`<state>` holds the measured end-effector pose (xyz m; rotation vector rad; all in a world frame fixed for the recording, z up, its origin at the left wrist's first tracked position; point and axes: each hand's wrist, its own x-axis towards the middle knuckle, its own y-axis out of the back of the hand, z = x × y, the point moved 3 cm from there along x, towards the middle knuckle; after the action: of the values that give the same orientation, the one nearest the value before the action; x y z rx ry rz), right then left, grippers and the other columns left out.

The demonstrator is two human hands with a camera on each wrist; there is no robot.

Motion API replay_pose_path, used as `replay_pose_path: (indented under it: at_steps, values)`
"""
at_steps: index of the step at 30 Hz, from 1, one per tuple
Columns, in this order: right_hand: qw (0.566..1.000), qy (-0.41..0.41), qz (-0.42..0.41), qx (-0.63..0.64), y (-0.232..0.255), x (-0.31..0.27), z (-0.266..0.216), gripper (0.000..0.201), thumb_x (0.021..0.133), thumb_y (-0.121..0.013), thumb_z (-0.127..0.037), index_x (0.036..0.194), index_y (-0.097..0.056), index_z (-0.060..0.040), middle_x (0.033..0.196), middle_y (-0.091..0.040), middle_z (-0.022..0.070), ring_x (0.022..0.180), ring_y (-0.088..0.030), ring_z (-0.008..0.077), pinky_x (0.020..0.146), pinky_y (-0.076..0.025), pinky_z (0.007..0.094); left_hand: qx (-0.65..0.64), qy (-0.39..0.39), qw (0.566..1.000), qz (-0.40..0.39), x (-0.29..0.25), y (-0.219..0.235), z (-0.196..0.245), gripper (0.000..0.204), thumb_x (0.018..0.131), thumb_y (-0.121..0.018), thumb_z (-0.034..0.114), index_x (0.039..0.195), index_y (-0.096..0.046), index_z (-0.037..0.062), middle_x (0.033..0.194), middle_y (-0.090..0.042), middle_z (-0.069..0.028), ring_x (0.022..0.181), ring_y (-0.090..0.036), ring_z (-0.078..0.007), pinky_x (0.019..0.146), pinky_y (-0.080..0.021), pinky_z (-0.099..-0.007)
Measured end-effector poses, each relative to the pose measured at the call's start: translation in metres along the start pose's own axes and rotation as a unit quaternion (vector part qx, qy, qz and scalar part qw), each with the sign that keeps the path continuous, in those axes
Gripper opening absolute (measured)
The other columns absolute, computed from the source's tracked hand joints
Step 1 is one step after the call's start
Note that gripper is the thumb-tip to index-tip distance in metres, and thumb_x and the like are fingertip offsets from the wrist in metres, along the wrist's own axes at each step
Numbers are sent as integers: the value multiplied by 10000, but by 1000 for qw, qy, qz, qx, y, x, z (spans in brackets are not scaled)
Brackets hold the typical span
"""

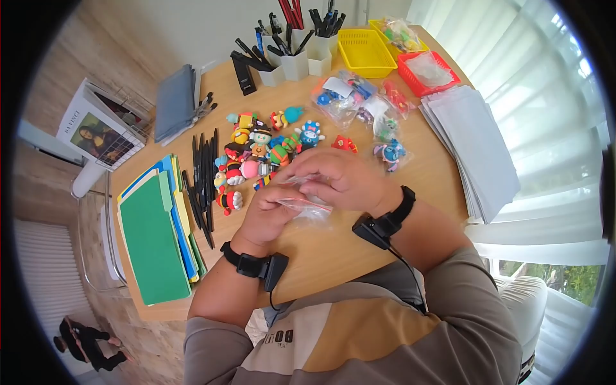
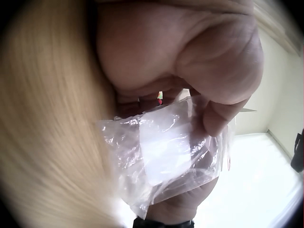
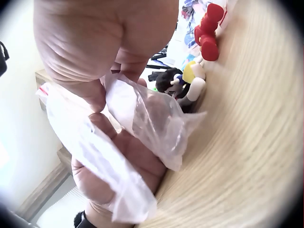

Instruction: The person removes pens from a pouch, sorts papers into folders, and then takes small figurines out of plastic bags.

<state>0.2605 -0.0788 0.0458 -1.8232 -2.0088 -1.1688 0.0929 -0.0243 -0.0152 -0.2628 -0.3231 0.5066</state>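
Note:
A clear zip bag (image 1: 310, 212) with a red strip along its mouth hangs between the two hands, low over the table. My left hand (image 1: 266, 213) pinches it at the strip from the left. From the right, my right hand (image 1: 350, 178) reaches across, its thumb and fingers pinching the plastic. Crumpled clear film (image 2: 164, 147) hangs below the fingers in the left wrist view. The right wrist view shows two hanging flaps of plastic (image 3: 147, 118). Just beyond the hands lie several small toy figures (image 1: 260, 141), one with dark hair (image 3: 168, 80) close to the bag.
Black pens (image 1: 204, 173) and a green folder (image 1: 151, 237) lie at left. Bagged toys (image 1: 353, 96), a yellow basket (image 1: 367, 54) and a red basket (image 1: 417, 80) stand at the back. White sheets (image 1: 471, 151) lie at right. Pen holders (image 1: 295, 66) line the far edge.

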Motion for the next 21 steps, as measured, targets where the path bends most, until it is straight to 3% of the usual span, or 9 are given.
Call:
replay_pose_path:
  at_steps: [2,4,9,11,12,14,15,17,21]
  values:
    - [1000,-24,6,-6,-2,-3,5,233,836,-652,47,1048,-602,-38,1041,-671,109,965,-649,244,808,-523,325,3,-20,1000,8,-1,-1,-2,146,904,-681,145,1009,-705,47,1332,-548,-147,1194,-547,-253,973,-446,-366]
    - [998,-46,34,9,2,-5,7,215,838,-639,54,1028,-598,-37,1033,-669,112,959,-649,250,806,-522,331,18,2,997,78,-5,6,-8,165,911,-673,167,961,-685,10,1123,-649,-112,1075,-603,-230,915,-474,-366]
    - [989,-46,131,-45,6,-9,9,188,835,-607,79,984,-598,-36,980,-667,112,920,-646,244,772,-520,333,74,3,990,123,-10,4,-2,108,915,-631,67,990,-672,1,1055,-659,-69,987,-595,-153,871,-472,-309]
    - [963,-78,237,-106,20,-10,7,108,823,-625,-18,929,-624,-36,921,-654,135,835,-646,333,715,-525,398,103,-4,984,148,-10,4,2,109,911,-625,54,995,-669,0,1034,-656,-59,948,-596,-143,851,-470,-299]
    - [962,-77,239,-107,27,-8,6,108,823,-625,-18,929,-624,-36,921,-654,135,835,-646,333,715,-525,398,90,0,985,146,-11,5,2,114,904,-627,49,1001,-665,3,1025,-650,-53,941,-589,-138,844,-468,-295]
    - [924,-198,178,-273,40,-6,8,75,833,-613,-79,890,-625,-32,886,-652,161,817,-641,356,689,-520,431,78,5,986,144,-13,8,1,121,896,-630,45,1007,-661,5,1016,-643,-48,934,-583,-133,836,-466,-292]
    - [924,-198,179,-273,42,-8,10,75,833,-613,-79,890,-625,-32,886,-652,161,817,-641,356,689,-520,431,57,9,988,143,-14,10,0,117,892,-625,37,1000,-657,5,1010,-636,-45,928,-580,-132,832,-466,-293]
    - [890,-283,62,-352,37,-15,23,109,836,-602,-121,894,-633,-35,826,-645,169,791,-641,362,688,-514,460,35,14,989,143,-16,12,-1,113,888,-621,30,994,-653,6,1005,-630,-42,921,-576,-131,828,-467,-294]
    - [911,-280,37,-301,29,-14,32,109,849,-602,-128,884,-625,-27,793,-644,178,756,-642,362,680,-512,458,26,-4,989,148,-12,10,5,94,879,-611,12,965,-648,7,1012,-621,-39,915,-575,-125,814,-472,-290]
